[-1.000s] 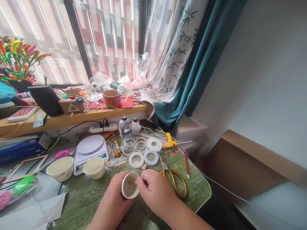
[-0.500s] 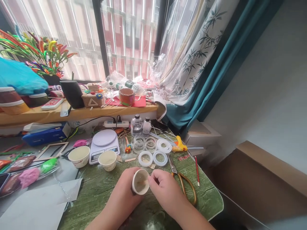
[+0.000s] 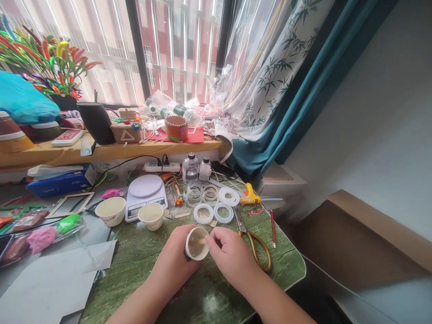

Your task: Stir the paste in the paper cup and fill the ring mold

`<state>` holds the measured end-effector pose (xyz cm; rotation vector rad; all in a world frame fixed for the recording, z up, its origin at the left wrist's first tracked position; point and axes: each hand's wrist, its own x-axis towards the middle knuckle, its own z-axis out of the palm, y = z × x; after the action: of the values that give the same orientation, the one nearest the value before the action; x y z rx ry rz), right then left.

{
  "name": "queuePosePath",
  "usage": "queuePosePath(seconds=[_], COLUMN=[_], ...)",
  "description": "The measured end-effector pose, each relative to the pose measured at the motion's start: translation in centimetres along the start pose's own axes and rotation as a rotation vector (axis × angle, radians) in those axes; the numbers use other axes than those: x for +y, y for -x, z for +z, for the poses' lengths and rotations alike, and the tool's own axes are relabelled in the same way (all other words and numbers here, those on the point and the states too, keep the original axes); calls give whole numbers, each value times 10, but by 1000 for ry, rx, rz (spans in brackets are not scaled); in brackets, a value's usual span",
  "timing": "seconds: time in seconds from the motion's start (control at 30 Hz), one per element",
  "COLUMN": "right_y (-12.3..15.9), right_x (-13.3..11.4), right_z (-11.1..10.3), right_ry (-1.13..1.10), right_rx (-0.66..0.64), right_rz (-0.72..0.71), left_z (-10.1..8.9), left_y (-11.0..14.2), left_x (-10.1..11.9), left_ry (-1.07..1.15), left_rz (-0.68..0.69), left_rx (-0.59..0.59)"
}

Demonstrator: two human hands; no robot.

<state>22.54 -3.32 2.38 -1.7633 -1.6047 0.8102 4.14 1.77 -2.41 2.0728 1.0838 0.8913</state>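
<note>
My left hand (image 3: 178, 257) is wrapped round a paper cup (image 3: 197, 255), tilted so its mouth faces me. Pinched in my right hand (image 3: 228, 254) is a thin wooden stick (image 3: 201, 241) that reaches over the rim into the cup. A little clear or pale stuff shows inside, though I cannot make out how much. Beyond my hands lie white ring-shaped silicone molds (image 3: 203, 213) and several clear rings (image 3: 193, 194). Scissors (image 3: 255, 247) with gold handles rest just right of my right hand.
Two more paper cups, one the nearer cup (image 3: 150, 218), stand by a kitchen scale (image 3: 146, 192). Two clear bottles (image 3: 191, 169), a yellow glue gun (image 3: 251, 194) and a red pencil (image 3: 273, 229) lie farther off. White sheets (image 3: 50, 279) cover the left side.
The wooden stick now shows more plainly inside the cup, and my right hand has shifted slightly. My left hand keeps hold of the cup. The whole view has tilted a little.
</note>
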Motion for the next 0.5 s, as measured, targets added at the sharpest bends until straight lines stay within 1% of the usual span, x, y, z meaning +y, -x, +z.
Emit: queuePosePath(seconds=[0.03, 0.1, 0.17, 0.3, 0.37, 0.5], right_y=[1, 3, 3, 4, 6, 12], right_x=[-1, -1, -2, -3, -4, -6], right_z=[0, 0, 0, -3, -5, -10], right_ry=[20, 11, -13, 46, 21, 26], right_rx=[18, 2, 6, 83, 102, 208], right_rz=[6, 13, -16, -68, -81, -160], left_z=[0, 0, 0, 0, -1, -2], left_y=[0, 0, -1, 0, 0, 0], left_x=[0, 0, 0, 2, 3, 5], left_ry=[0, 0, 1, 2, 5, 27], left_rz=[-2, -6, -6, -6, -5, 64], left_rx=[-3, -7, -9, -5, -12, 2])
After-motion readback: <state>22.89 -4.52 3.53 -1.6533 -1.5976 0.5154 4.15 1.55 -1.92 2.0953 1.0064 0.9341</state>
